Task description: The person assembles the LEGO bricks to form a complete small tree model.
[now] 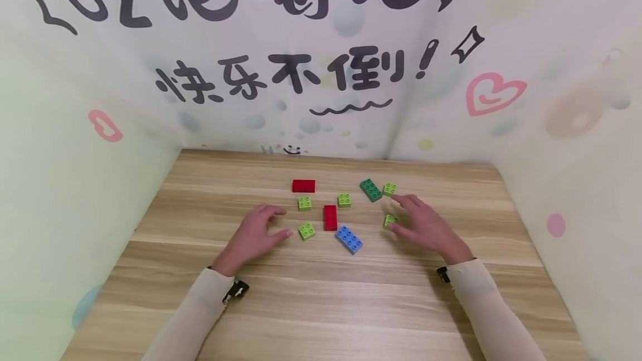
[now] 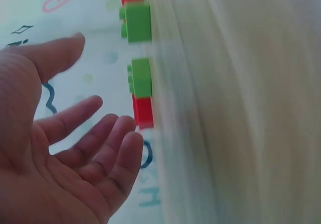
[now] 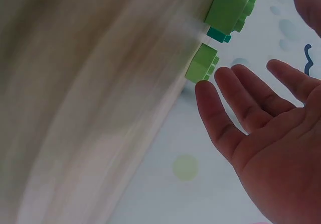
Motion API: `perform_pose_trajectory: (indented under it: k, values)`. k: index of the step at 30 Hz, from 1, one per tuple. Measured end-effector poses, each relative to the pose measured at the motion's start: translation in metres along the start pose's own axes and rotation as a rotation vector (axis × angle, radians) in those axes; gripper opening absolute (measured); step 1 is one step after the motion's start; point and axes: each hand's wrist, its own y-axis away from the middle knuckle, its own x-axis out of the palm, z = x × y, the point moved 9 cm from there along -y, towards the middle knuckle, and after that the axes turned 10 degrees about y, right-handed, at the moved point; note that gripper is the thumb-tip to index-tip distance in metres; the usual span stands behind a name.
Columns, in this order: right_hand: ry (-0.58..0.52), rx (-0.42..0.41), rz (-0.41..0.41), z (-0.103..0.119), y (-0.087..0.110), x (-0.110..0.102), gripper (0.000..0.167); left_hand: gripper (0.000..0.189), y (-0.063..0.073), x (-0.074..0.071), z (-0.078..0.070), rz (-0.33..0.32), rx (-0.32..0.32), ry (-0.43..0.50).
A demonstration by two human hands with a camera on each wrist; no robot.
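My left hand (image 1: pixel 257 234) hovers left of the bricks with nothing in it, fingers relaxed and thumb apart. Nearest to it are a lime green square brick (image 1: pixel 306 231) and another lime brick (image 1: pixel 304 203). My right hand (image 1: pixel 426 227) is over the right side, also holding nothing, its fingers loosely spread. Its thumb overlaps a lime brick (image 1: pixel 388 220) in the head view, and its fingertips come close to a further lime brick (image 1: pixel 389 188). In the right wrist view, a lime brick (image 3: pixel 201 63) stands just beyond the fingertips.
Between the hands lie a red brick (image 1: pixel 330 218), a blue brick (image 1: pixel 349 239) and a lime brick (image 1: pixel 344 200). Farther back are another red brick (image 1: pixel 303 185) and a dark green brick (image 1: pixel 371 189). Printed walls (image 1: pixel 281 127) enclose the wooden table (image 1: pixel 321 305) at the back and sides.
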Motion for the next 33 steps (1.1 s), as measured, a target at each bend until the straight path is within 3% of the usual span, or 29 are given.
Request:
perform_pose_trajectory:
  k: [4,15,33]
  values:
    - [-0.036,-0.008,0.025,0.003,0.000,0.002,0.066,0.049,-0.002,0.008,0.000,0.022,-0.058,0.106]
    - [-0.054,0.003,0.102,0.000,-0.004,0.014,0.058,0.044,-0.009,0.030,0.005,0.048,-0.174,0.203]
    - [-0.038,0.001,0.163,0.001,-0.012,0.014,0.054,0.038,-0.017,0.050,-0.003,0.115,-0.189,0.235]
